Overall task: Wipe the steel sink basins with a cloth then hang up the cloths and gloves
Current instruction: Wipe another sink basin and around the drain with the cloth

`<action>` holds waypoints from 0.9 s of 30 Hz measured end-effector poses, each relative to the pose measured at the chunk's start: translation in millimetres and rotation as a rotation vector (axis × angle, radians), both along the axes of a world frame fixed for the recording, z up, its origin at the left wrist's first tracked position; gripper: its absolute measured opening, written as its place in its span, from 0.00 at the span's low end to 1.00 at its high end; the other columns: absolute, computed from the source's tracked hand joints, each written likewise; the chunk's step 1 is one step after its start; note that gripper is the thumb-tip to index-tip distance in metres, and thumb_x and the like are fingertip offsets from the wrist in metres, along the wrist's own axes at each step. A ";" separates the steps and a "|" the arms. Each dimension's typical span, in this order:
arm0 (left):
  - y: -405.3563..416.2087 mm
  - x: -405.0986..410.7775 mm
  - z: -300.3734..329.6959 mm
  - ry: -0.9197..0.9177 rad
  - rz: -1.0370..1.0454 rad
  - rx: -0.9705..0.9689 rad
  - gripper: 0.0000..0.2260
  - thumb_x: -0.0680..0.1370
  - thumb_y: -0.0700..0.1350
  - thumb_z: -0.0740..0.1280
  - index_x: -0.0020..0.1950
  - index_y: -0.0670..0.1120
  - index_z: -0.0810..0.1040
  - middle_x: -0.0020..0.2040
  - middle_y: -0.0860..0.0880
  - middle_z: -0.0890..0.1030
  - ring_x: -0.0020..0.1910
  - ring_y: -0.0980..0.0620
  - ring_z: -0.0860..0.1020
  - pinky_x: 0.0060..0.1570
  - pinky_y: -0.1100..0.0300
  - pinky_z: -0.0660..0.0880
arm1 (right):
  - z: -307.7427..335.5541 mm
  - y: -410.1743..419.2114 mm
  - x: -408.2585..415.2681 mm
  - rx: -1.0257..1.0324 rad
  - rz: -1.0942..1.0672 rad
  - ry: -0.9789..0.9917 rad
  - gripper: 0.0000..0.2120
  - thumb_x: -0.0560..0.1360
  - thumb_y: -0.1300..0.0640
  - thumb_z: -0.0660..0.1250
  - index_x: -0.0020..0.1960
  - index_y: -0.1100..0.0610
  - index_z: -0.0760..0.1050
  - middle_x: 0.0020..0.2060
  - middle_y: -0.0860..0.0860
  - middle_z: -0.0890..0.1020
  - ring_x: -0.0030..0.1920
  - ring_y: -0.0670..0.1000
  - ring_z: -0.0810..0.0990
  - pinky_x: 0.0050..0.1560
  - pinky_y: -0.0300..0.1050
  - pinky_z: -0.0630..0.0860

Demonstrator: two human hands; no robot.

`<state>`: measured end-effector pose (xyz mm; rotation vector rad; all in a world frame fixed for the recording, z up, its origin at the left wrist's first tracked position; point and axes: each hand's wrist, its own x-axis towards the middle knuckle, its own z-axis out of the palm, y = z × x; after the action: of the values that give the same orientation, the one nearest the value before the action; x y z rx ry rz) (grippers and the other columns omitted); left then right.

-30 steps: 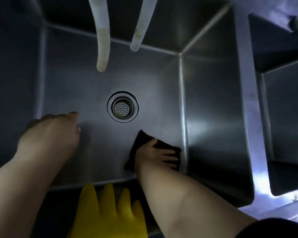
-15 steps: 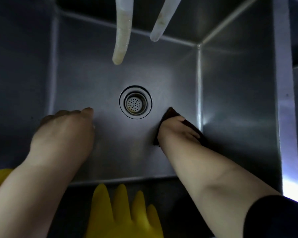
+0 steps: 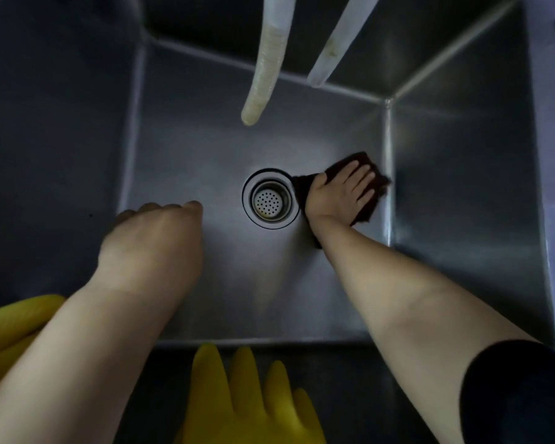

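Dark cloth point(image 3: 367, 190) lies flat on the basin floor just right of the drain point(image 3: 270, 199), right hand point(image 3: 340, 195) pressing it with straight spread fingers. Left hand point(image 3: 151, 248) hangs over the basin's left side, fingers loosely curled, holding nothing. Steel sink basin point(image 3: 462, 193); two hoses point(image 3: 266, 68) dangle above. Yellow gloves point(image 3: 247, 402) at near edge

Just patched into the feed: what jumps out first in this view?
The right hand presses a dark cloth flat on the sink floor, just right of the round drain. The left hand hangs over the floor's near left. A bright yellow glove lies at the near edge, and two pale hoses dangle from above.
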<state>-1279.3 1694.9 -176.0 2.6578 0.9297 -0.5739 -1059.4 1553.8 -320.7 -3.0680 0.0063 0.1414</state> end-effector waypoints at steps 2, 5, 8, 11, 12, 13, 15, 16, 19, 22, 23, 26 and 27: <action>-1.4 0.3 -5.8 -0.047 -0.040 0.011 0.16 0.79 0.42 0.58 0.67 0.48 0.68 0.59 0.45 0.77 0.56 0.43 0.74 0.48 0.55 0.69 | -1.8 -2.0 -8.3 -0.001 0.283 -0.008 0.33 0.78 0.48 0.52 0.77 0.62 0.47 0.77 0.60 0.50 0.77 0.58 0.45 0.74 0.55 0.39; -1.3 0.6 -6.4 -0.029 -0.037 0.024 0.17 0.78 0.41 0.58 0.67 0.48 0.68 0.57 0.46 0.77 0.55 0.43 0.74 0.46 0.56 0.66 | 0.5 -12.0 -43.7 0.018 0.587 -0.011 0.33 0.75 0.49 0.54 0.76 0.62 0.53 0.75 0.61 0.57 0.76 0.59 0.52 0.75 0.53 0.43; -1.7 1.0 -4.4 -0.031 -0.033 0.041 0.16 0.78 0.41 0.58 0.66 0.48 0.68 0.56 0.46 0.77 0.53 0.44 0.74 0.44 0.57 0.63 | 3.3 -6.0 -72.4 0.085 0.815 0.016 0.29 0.74 0.52 0.59 0.72 0.64 0.63 0.70 0.63 0.67 0.72 0.61 0.62 0.74 0.52 0.51; -2.7 1.4 -1.4 -0.043 -0.036 0.050 0.15 0.78 0.41 0.58 0.64 0.48 0.70 0.53 0.46 0.78 0.51 0.44 0.74 0.43 0.58 0.62 | 5.8 2.3 -82.2 0.091 0.903 0.014 0.21 0.74 0.52 0.63 0.62 0.64 0.73 0.58 0.62 0.76 0.59 0.62 0.72 0.64 0.49 0.60; -3.0 1.4 -0.9 -0.049 -0.042 0.060 0.15 0.78 0.41 0.58 0.65 0.48 0.70 0.53 0.46 0.78 0.51 0.44 0.74 0.43 0.58 0.62 | 6.7 5.0 -83.3 0.064 0.920 0.013 0.19 0.75 0.51 0.63 0.59 0.64 0.75 0.55 0.61 0.77 0.55 0.61 0.74 0.60 0.49 0.61; -3.6 1.5 0.5 -0.052 -0.035 0.059 0.16 0.78 0.41 0.58 0.66 0.48 0.69 0.54 0.46 0.78 0.52 0.44 0.74 0.44 0.58 0.62 | 6.8 7.3 -83.1 0.027 0.929 0.027 0.19 0.76 0.50 0.62 0.58 0.63 0.75 0.54 0.60 0.78 0.54 0.61 0.74 0.59 0.49 0.61; -4.1 1.9 2.6 -0.050 -0.034 0.067 0.17 0.79 0.41 0.58 0.67 0.48 0.68 0.55 0.46 0.77 0.53 0.43 0.74 0.44 0.58 0.61 | 6.8 10.7 -82.7 -0.028 0.937 0.067 0.19 0.78 0.48 0.59 0.59 0.62 0.75 0.56 0.59 0.78 0.55 0.60 0.73 0.59 0.49 0.59; -4.5 2.1 3.1 -0.050 -0.037 0.076 0.17 0.79 0.41 0.58 0.67 0.48 0.68 0.56 0.46 0.77 0.53 0.43 0.74 0.44 0.58 0.61 | 6.8 11.5 -81.2 -0.029 0.942 0.081 0.19 0.79 0.48 0.58 0.59 0.61 0.76 0.57 0.58 0.77 0.56 0.59 0.73 0.59 0.48 0.57; -5.3 2.1 2.8 -0.042 -0.059 0.085 0.17 0.79 0.41 0.58 0.67 0.49 0.68 0.55 0.47 0.77 0.52 0.44 0.75 0.43 0.58 0.62 | 9.4 10.9 -70.1 -0.010 0.989 0.135 0.18 0.80 0.48 0.56 0.56 0.59 0.77 0.57 0.55 0.77 0.58 0.57 0.72 0.59 0.47 0.55; -2.8 1.1 -0.5 -0.042 -0.048 0.040 0.16 0.79 0.41 0.58 0.67 0.48 0.68 0.56 0.47 0.78 0.53 0.45 0.75 0.44 0.58 0.65 | 11.9 7.5 -57.1 0.000 1.103 0.194 0.18 0.81 0.49 0.54 0.55 0.57 0.79 0.57 0.52 0.78 0.59 0.54 0.70 0.61 0.46 0.54; -1.6 0.6 -2.7 -0.040 -0.035 0.024 0.16 0.78 0.41 0.57 0.67 0.48 0.68 0.57 0.46 0.78 0.54 0.44 0.75 0.46 0.57 0.67 | 13.2 5.4 -53.2 -0.001 1.138 0.207 0.18 0.81 0.50 0.54 0.54 0.57 0.80 0.55 0.52 0.78 0.59 0.54 0.70 0.62 0.45 0.54; 3.8 -1.0 -7.7 -0.017 0.005 -0.008 0.16 0.78 0.41 0.57 0.66 0.49 0.68 0.58 0.46 0.78 0.55 0.43 0.76 0.50 0.54 0.73 | 18.1 0.2 -40.1 -0.008 1.243 0.202 0.17 0.80 0.52 0.57 0.48 0.59 0.82 0.49 0.52 0.81 0.56 0.54 0.73 0.63 0.43 0.54; 5.1 -2.1 -9.0 -0.011 0.010 -0.015 0.16 0.78 0.42 0.57 0.65 0.50 0.68 0.57 0.46 0.78 0.55 0.43 0.76 0.51 0.52 0.75 | 19.4 -0.7 -35.2 -0.033 1.290 0.183 0.17 0.80 0.52 0.57 0.46 0.60 0.82 0.46 0.53 0.82 0.54 0.54 0.74 0.63 0.43 0.55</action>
<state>-1281.5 1700.0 -185.0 2.6393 0.9310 -0.5612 -1094.6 1553.1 -301.3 -2.5110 -1.8847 0.4520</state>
